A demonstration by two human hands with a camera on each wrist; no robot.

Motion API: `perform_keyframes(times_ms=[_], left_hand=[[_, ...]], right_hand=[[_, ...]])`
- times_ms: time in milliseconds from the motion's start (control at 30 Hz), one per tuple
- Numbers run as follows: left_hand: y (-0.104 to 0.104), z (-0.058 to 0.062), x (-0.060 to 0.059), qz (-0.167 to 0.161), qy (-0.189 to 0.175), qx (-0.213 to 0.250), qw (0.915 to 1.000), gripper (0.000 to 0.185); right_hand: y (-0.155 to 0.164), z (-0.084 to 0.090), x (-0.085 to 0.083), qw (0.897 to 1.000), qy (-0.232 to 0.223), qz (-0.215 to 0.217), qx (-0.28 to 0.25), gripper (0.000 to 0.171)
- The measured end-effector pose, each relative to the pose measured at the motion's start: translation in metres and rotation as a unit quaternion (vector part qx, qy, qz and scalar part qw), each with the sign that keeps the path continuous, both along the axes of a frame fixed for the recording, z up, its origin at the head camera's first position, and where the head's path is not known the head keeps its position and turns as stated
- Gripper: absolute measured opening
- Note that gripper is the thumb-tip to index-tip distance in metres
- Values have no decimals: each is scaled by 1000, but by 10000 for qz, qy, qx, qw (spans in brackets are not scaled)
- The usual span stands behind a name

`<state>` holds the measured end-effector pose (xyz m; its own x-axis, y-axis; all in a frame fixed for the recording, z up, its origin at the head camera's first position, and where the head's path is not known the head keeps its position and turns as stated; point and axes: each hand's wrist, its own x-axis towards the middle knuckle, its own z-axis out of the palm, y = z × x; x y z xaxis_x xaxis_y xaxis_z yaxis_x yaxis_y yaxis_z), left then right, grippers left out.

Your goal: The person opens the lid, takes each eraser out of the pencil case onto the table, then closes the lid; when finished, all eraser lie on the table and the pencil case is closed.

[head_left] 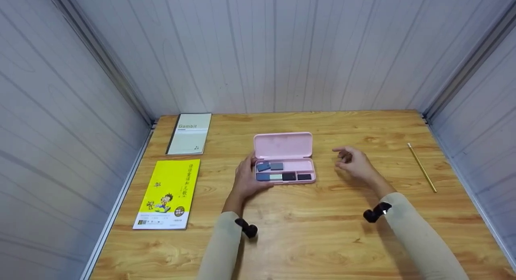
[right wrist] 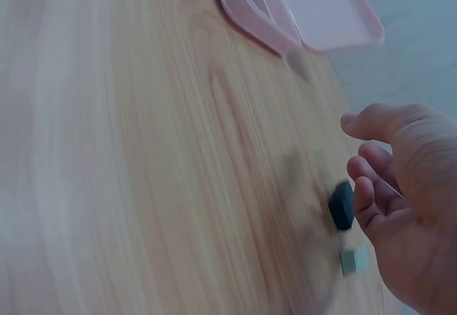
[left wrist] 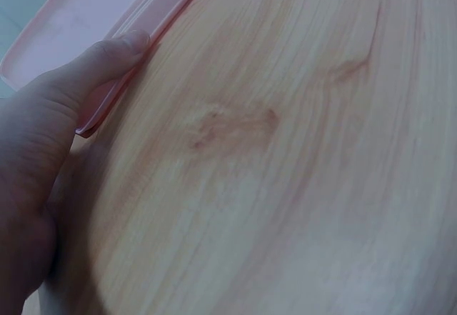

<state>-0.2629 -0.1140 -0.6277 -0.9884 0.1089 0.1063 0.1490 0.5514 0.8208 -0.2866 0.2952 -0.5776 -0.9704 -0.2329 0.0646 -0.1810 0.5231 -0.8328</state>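
A pink pencil case [head_left: 283,146] lies open on the table, its lid tipped back toward the wall. Small rectangular blue, grey, white and black blocks [head_left: 276,166] sit in its compartments, one black block in the small right compartment. My left hand [head_left: 246,178] grips the case's left end, its thumb along the front edge in the left wrist view. Right of the case, my right hand [head_left: 356,164] hovers with bent fingers, thumb apart from them. In the right wrist view a dark block [right wrist: 341,206] shows beside the fingertips and a pale green block [right wrist: 352,260] below; whether they are touched cannot be told.
A yellow book [head_left: 171,187] and a grey-white notebook [head_left: 189,133] lie on the left side of the wooden table [head_left: 306,239]. On the right lies a gold pencil [head_left: 421,167]. Pale panel walls [head_left: 274,50] stand at the back and both sides.
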Motion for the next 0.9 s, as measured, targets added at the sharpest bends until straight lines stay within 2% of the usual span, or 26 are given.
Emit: perform_keyframes(times_ms=[267,400,633,900], left_hand=[[1,2,-1,20,-87,18,10000,135],[2,2,-2,4,-96,20,10000,134],[2,0,-3,-48,-93,56,9999,134],[1,-1,-4,-69,-52,20,10000,134]], right_hand=[[-41,5,-4,9989,73,416,209,43],[-61,9,-6,9976,157,673,95,41],[-93,15,-7,9941,-143,1069,-55,41],[-127,18,-5,9905,-181,1364,-13,43]])
